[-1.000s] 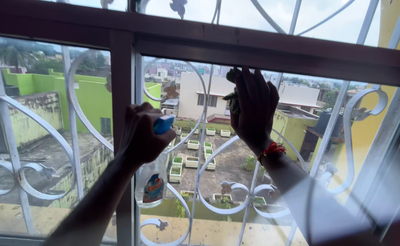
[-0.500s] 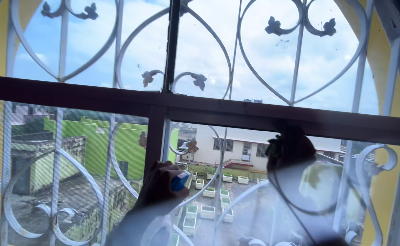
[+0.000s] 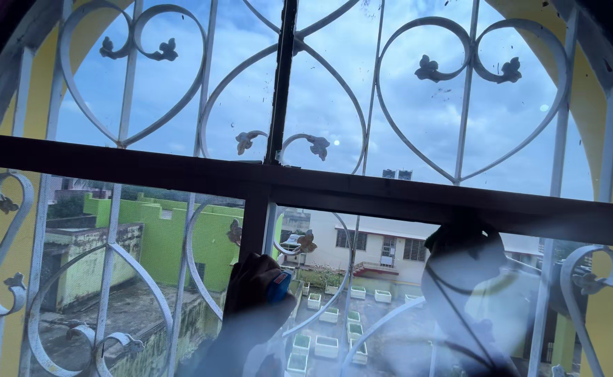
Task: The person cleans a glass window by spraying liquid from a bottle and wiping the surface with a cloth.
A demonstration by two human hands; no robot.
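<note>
Glass of the lower right pane (image 3: pixel 390 279) looks smeared under the blurred right hand (image 3: pixel 463 269), whose grip I cannot tell. Left hand (image 3: pixel 254 293) pinches a blue object (image 3: pixel 278 286). Upper panes (image 3: pixel 418 105) remain speckled, seemingly uncleaned.

Window glass (image 3: pixel 180 91) and scrolled grille (image 3: pixel 121 255) block forward passage; dark frame crossbar (image 3: pixel 362 195) spans 9 to 3 o'clock

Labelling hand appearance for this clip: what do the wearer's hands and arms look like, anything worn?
Both are backlit and motion-blurred against the window. The left hand and its forearm look bare, with no sleeve visible. The right hand is a smeared blur; no glove, sleeve or wristwear can be made out on it in this view.
</note>
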